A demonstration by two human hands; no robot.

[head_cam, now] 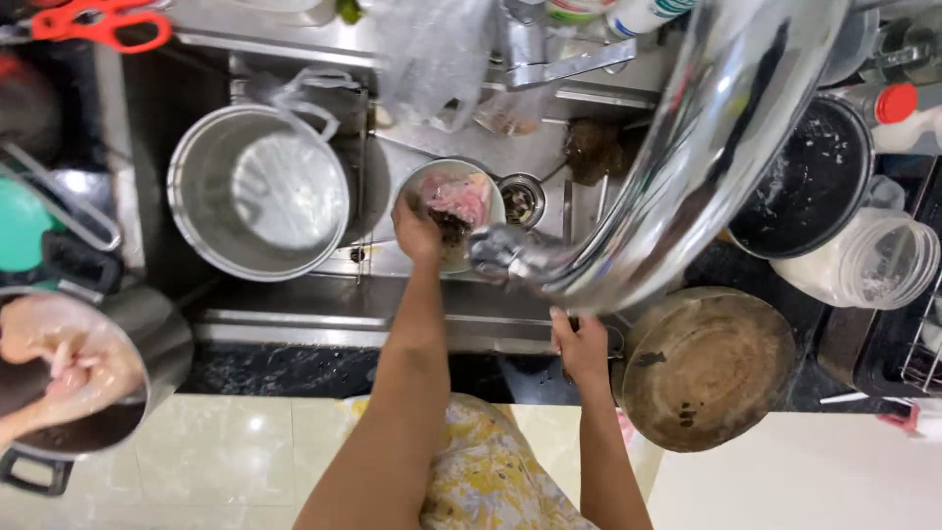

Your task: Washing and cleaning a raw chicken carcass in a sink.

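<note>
Gripping the pink meat (459,196) inside a small steel bowl (485,180) in the sink (392,157), the left hand (417,234) is closed; the right hand (581,345) is curled on the near counter edge (324,316). Wet meat could be dropped toward the drain (520,201).

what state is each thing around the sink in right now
left hand: fingers inside the small bowl, on the meat
small bowl: in the sink, holding pink raw meat
right hand: resting on the counter edge, holding nothing visible
big steel pot: upright, lid off, no food visible inside
faucet: water flow cannot be told
round wooden board: flat on the counter, stained
scissors: shut
</note>
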